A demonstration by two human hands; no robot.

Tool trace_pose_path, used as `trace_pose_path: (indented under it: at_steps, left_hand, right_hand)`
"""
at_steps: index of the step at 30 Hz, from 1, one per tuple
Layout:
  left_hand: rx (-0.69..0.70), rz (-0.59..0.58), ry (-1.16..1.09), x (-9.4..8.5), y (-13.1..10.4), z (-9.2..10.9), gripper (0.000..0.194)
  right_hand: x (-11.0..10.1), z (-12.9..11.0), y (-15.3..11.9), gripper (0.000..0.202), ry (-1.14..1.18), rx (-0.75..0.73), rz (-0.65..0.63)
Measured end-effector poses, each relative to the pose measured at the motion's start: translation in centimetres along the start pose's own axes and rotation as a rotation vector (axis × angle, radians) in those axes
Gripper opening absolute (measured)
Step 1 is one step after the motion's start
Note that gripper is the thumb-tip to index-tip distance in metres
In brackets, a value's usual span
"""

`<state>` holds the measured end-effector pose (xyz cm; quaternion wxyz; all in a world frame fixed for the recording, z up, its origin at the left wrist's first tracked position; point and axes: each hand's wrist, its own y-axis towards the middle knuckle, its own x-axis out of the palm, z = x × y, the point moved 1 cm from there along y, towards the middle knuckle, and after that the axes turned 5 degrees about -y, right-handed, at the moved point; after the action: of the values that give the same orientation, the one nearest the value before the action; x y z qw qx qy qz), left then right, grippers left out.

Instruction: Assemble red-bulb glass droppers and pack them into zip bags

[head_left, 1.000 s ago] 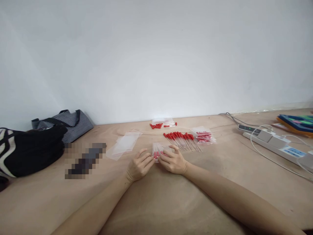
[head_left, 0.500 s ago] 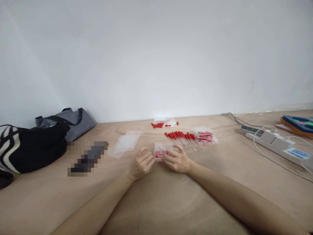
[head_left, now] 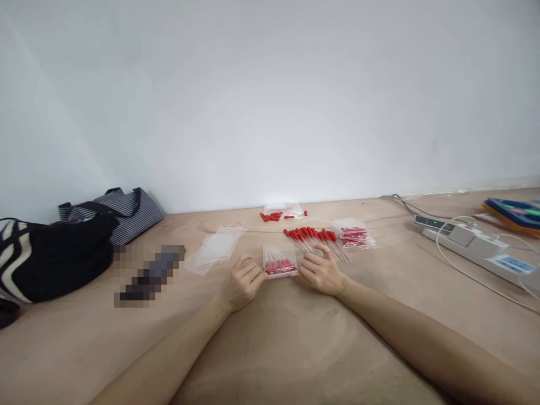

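A clear zip bag (head_left: 280,260) lies flat on the table between my hands, its sealing edge toward me. Inside it are several droppers with red rubber bulbs and thin clear stems, the bulbs nearest the edge. My left hand (head_left: 243,282) pinches the bag's near left corner, fingers curled. At the near right corner, my right hand (head_left: 323,273) has its thumb and fingers closed on the same edge. Just beyond the right hand, a row of loose droppers (head_left: 312,233) lies fanned out, bulbs pointing away.
Flat, unfilled bags (head_left: 217,246) lie to the left. Filled bags (head_left: 356,236) are stacked to the right. Loose red bulbs (head_left: 272,216) and another bag sit near the wall. A power strip (head_left: 485,253) with cables is at right; a black bag (head_left: 67,256) stands at left.
My right hand has slid right along the bag's near edge to its right corner, uncovering the red bulbs inside. My left hand stays at the left corner.
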<state>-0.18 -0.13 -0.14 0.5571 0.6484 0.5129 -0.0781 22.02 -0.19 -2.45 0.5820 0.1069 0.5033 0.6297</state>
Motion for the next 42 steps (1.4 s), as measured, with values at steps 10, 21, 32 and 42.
trace_pose_path:
  at_steps: [10, 21, 32, 42]
  left_hand:
    - [0.025, 0.024, -0.099, 0.1, 0.5, 0.3, 0.017]
    - [-0.175, 0.01, -0.196, -1.0, 0.1, -1.2, 0.015]
    - [-0.26, -0.109, -0.187, -0.2, -0.5, -1.7, 0.017]
    - [-0.331, -0.174, -0.187, 0.2, -1.0, -2.0, 0.017]
  right_hand:
    - [0.3, -1.8, 2.0, 0.016, -0.016, 0.074, -0.205]
    - [-1.1, 3.4, -1.8, 0.026, -0.028, 0.283, -0.05]
    - [-4.7, 11.9, -11.7, 0.035, -0.063, 0.716, -0.325]
    - [-5.6, 11.1, -13.0, 0.056, 0.025, 0.612, -0.66]
